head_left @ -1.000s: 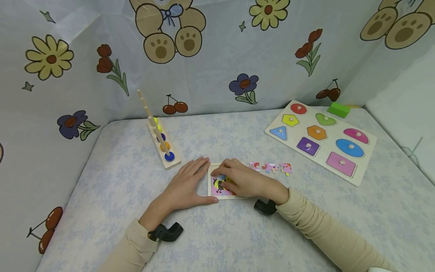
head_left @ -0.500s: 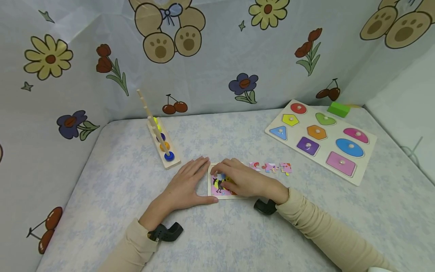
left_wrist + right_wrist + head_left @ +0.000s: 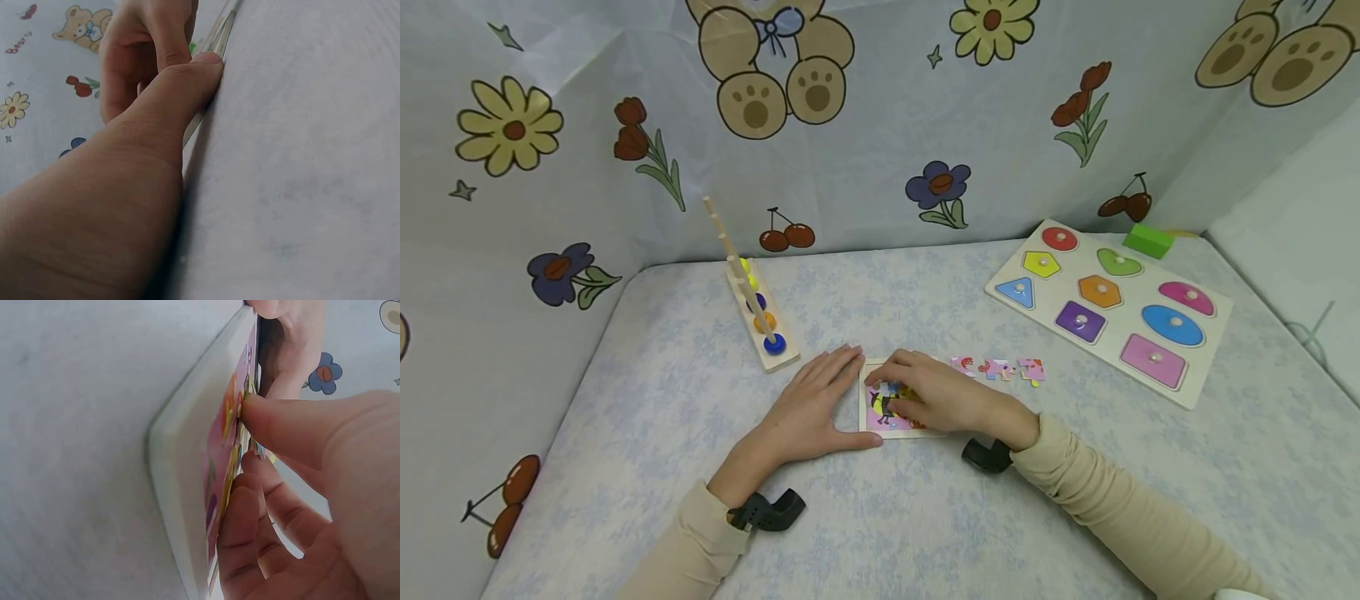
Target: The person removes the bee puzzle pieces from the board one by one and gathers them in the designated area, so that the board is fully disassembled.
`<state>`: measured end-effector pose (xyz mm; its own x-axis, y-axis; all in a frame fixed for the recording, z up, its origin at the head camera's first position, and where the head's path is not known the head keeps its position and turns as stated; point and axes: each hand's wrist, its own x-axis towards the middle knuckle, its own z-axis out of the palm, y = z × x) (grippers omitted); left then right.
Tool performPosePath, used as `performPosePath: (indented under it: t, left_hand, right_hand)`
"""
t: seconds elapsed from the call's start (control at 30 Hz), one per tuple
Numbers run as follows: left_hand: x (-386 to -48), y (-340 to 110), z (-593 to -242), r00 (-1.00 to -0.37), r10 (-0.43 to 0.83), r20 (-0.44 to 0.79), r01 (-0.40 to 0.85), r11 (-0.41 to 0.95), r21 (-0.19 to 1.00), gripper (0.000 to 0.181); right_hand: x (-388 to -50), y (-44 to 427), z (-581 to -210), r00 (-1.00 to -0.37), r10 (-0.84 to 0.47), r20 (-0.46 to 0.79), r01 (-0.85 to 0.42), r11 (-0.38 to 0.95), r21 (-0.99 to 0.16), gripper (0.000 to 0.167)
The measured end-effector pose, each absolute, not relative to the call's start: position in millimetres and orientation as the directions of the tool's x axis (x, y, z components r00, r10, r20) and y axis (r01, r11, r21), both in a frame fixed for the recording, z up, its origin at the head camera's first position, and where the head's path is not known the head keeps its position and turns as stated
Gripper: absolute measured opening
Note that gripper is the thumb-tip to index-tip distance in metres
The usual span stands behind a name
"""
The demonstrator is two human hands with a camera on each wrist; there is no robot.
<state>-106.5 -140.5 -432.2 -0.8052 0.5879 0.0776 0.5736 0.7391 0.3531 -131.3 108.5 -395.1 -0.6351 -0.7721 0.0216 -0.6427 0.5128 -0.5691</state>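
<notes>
Left of centre in the head view, a wooden peg stand bears coloured rings on the mottled surface. At right lies a board of knobbed shapes, a green block near its upper edge. Flower-printed cloth spans the top.

Since the earlier head views, the framing has shifted very slightly; any movement of the right hand over the pink jigsaw puzzle in its rectangular, pale wooden frame is too small to tell.
</notes>
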Motion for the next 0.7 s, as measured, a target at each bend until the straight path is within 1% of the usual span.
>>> performPosePath:
  t: [0.4,0.53,0.7]
  left_hand:
    - [-107.1,-140.4,-433.0,-0.808,0.585,0.065,0.565,0.740,0.366,0.115]
    - [-107.1,-140.9,-433.1,-0.809,0.584,0.058,0.562,0.741,0.367,0.116]
    - [-107.1,-140.9,-432.4,-0.810,0.583,0.055,0.561,0.745,0.362,0.116]
  right_hand:
    - [-136.4,112.1,-394.3,-0.591,-0.803,0.080,-0.721,0.481,-0.499,0.034]
    - [-136.7,112.0,-394.6,-0.595,-0.798,0.094,-0.722,0.480,-0.499,0.033]
    - [-135.7,111.6,-393.7,-0.619,-0.778,0.103,-0.702,0.490,-0.518,0.027]
